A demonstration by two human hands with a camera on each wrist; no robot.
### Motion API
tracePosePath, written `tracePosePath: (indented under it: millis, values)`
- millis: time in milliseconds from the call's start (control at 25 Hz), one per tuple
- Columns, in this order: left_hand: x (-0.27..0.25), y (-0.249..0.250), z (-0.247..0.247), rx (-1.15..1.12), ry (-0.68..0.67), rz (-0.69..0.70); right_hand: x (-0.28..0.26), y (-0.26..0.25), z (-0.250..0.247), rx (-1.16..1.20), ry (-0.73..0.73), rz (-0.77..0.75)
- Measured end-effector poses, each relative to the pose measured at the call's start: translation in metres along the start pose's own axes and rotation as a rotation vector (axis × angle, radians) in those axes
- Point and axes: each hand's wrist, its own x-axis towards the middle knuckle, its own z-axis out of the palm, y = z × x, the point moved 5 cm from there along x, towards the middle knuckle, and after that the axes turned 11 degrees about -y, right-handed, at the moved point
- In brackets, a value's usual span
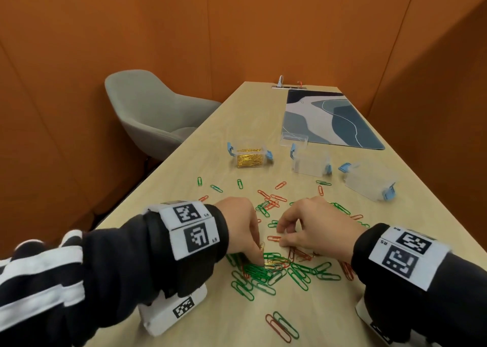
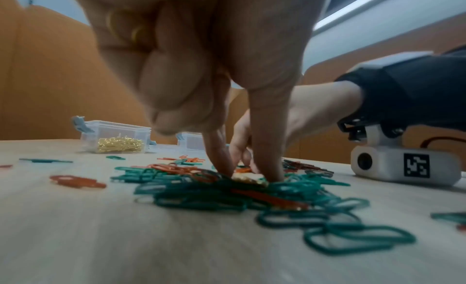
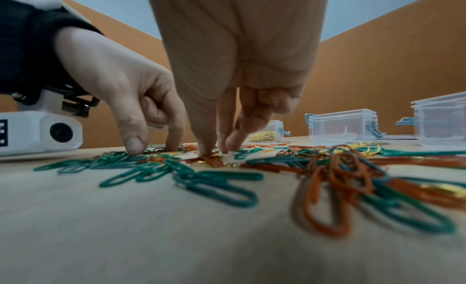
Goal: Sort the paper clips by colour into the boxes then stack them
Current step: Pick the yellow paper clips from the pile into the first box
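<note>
Green paper clips (image 1: 257, 271), red paper clips (image 1: 272, 197) and a few gold paper clips (image 2: 248, 178) lie mixed in a pile on the table (image 1: 184, 215). My left hand (image 1: 261, 261) reaches down into the pile; its thumb and forefinger pinch gold clips, and more gold clips (image 2: 136, 34) sit under its curled fingers. My right hand (image 1: 281, 237) is just to the right, fingertips (image 3: 206, 148) bunched together and pinching a clip on the table; I cannot tell its colour. A clear box (image 1: 250, 157) farther back holds gold clips.
Two clear boxes with nothing visible in them stand at the back right, one (image 1: 311, 165) upright, one (image 1: 369, 180) angled. A clear lid (image 1: 293, 138) lies by a blue patterned mat (image 1: 329, 120). A grey chair (image 1: 152, 115) is left of the table. Orange walls surround it.
</note>
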Motion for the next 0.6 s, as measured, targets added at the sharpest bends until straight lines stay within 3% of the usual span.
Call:
tracePosePath:
  millis: [80,400,600]
  values:
    - [0.0,0.003,-0.001,0.064,0.026,-0.006,0.0,0.002,0.001,-0.026,0.007,0.011]
    - [0.005,-0.007,-0.006,-0.031,0.079,0.012,0.0,0.001,0.003,0.001,-0.011,-0.007]
    - [0.016,-0.002,0.002,0.025,-0.041,-0.033,-0.001,0.001,0.007,-0.016,-0.053,-0.02]
